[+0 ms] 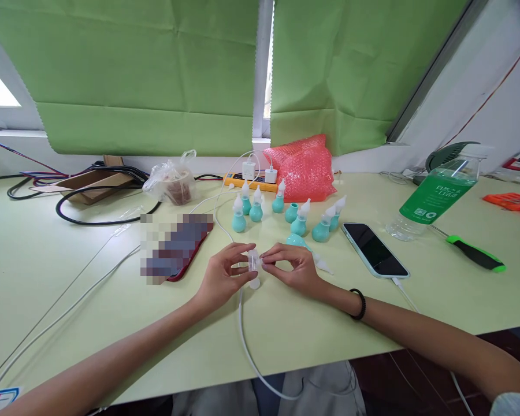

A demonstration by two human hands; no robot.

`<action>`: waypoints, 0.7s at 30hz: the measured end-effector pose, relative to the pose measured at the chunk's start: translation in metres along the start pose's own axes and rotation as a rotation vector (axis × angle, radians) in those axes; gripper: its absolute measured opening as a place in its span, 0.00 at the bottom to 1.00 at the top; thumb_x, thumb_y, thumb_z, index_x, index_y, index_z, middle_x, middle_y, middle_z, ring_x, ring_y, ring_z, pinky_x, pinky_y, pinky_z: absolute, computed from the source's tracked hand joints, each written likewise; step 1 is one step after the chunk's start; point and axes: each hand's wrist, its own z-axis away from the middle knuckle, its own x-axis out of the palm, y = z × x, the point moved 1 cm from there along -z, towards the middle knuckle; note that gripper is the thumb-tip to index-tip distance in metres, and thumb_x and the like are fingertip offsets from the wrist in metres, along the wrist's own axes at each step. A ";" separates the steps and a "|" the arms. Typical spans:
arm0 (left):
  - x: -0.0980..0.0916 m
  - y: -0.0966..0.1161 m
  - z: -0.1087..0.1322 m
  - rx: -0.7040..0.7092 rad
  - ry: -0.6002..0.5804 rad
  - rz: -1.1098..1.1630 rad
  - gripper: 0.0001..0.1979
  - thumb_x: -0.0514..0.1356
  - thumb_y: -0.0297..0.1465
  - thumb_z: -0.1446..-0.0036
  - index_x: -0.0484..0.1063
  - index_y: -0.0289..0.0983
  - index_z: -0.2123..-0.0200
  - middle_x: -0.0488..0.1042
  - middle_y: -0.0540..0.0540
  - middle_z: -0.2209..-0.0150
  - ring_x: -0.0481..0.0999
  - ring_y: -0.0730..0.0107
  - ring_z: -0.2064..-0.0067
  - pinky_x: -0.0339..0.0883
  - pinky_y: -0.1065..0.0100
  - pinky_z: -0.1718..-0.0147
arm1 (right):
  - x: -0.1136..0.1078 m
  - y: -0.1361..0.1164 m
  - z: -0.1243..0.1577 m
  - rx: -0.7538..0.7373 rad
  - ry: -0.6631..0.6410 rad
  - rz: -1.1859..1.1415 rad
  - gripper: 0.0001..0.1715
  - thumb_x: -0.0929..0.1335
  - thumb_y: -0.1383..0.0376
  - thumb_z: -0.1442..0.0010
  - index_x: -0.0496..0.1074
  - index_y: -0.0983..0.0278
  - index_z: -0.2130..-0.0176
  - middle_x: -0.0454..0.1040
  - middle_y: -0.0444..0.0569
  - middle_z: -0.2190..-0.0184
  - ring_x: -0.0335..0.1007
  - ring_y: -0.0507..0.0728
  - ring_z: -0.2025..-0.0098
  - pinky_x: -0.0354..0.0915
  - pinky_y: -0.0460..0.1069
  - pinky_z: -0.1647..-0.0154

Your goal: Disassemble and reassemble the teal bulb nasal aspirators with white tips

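The left hand has its grip clamped on a clear tube, fingers above and thumb below, near the middle of the tabletop. The right hand's grip is closed on a small white tip at the tube's right side; whether the two are joined, I cannot tell. A round cap shows just below the tube. Teal bulbs stand beyond the hands, most with pale nozzles upward; one lies tilted just beyond the right hand, left of a phone.
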 end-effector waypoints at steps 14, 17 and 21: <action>-0.001 0.000 0.000 0.032 0.026 -0.117 0.16 0.62 0.28 0.58 0.70 0.36 0.62 0.69 0.44 0.59 0.72 0.70 0.64 0.72 0.64 0.64 | -0.002 0.002 0.001 0.095 0.004 -0.069 0.07 0.69 0.67 0.55 0.74 0.60 0.70 0.73 0.47 0.73 0.68 0.52 0.72 0.67 0.49 0.71; -0.001 0.001 0.001 0.032 0.044 -0.127 0.16 0.63 0.27 0.58 0.71 0.35 0.62 0.70 0.43 0.57 0.73 0.68 0.64 0.72 0.63 0.63 | -0.001 0.007 0.000 0.299 -0.016 -0.214 0.15 0.72 0.67 0.59 0.73 0.62 0.66 0.72 0.44 0.77 0.68 0.51 0.74 0.68 0.48 0.70; -0.001 0.002 0.002 0.043 0.059 -0.153 0.16 0.63 0.27 0.59 0.71 0.34 0.62 0.71 0.42 0.57 0.73 0.66 0.63 0.72 0.61 0.62 | 0.000 0.010 -0.002 0.465 -0.099 -0.379 0.16 0.73 0.66 0.63 0.73 0.64 0.68 0.72 0.43 0.80 0.67 0.49 0.78 0.67 0.45 0.76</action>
